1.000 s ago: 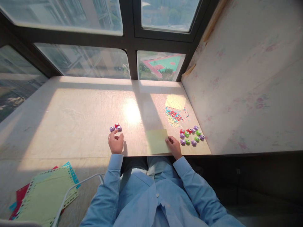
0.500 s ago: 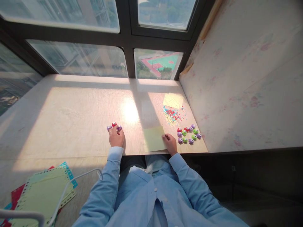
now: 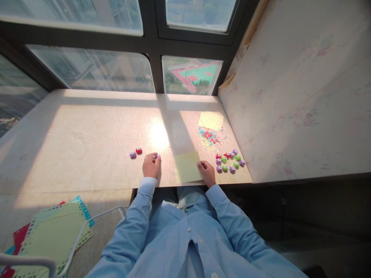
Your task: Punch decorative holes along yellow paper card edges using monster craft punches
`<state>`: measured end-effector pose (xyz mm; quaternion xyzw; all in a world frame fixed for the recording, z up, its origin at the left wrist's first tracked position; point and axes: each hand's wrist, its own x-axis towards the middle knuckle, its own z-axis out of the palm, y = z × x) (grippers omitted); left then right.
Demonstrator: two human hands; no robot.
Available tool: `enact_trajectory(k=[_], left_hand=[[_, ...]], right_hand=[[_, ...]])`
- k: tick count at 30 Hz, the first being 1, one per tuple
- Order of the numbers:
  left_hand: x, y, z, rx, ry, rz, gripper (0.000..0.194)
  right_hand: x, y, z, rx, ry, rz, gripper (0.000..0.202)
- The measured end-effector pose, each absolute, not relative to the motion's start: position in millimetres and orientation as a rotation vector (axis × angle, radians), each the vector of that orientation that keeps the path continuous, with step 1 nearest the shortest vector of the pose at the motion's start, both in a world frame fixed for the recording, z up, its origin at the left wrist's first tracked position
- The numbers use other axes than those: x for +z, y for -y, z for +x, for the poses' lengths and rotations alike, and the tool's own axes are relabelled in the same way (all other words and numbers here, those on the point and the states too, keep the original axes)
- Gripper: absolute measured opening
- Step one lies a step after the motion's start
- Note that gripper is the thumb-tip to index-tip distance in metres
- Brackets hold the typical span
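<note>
Head view: the right hand [image 3: 207,173], fingers nearly closed, pinches the right edge of the yellow sheet [image 3: 187,166], probably to steady it between the hands. The left hand [image 3: 150,166], thumb and fingers drawn together, grasps a purple piece [image 3: 156,156]. Two pieces [image 3: 132,155] lie to its left; others [image 3: 232,169] sit right of the right hand.

The left fingers [image 3: 150,156] partly hide a purple piece [image 3: 156,156].

The left hand [image 3: 151,165] has moved one purple punch [image 3: 157,156] away from the red punch [image 3: 138,150], closer to the yellow paper [image 3: 188,166].
</note>
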<state>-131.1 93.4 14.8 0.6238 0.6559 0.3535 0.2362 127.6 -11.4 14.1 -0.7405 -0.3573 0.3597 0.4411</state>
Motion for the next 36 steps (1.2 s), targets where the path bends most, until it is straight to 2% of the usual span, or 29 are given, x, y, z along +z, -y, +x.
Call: enact_trajectory(k=[7, 16, 36], left_hand=[[10, -79, -101, 0.944, -1.534, 1.697, 0.026], [10, -72, -92, 0.97, -1.522, 1.506, 0.03], [-6, -69, -96, 1.017, -1.509, 1.606, 0.028]], right_hand=[[17, 11, 132, 1.016, 0.831, -1.711, 0.049], [21, 11, 132, 1.008, 0.805, -1.754, 0.048], [20, 11, 133, 1.039, 0.758, -1.748, 0.05]])
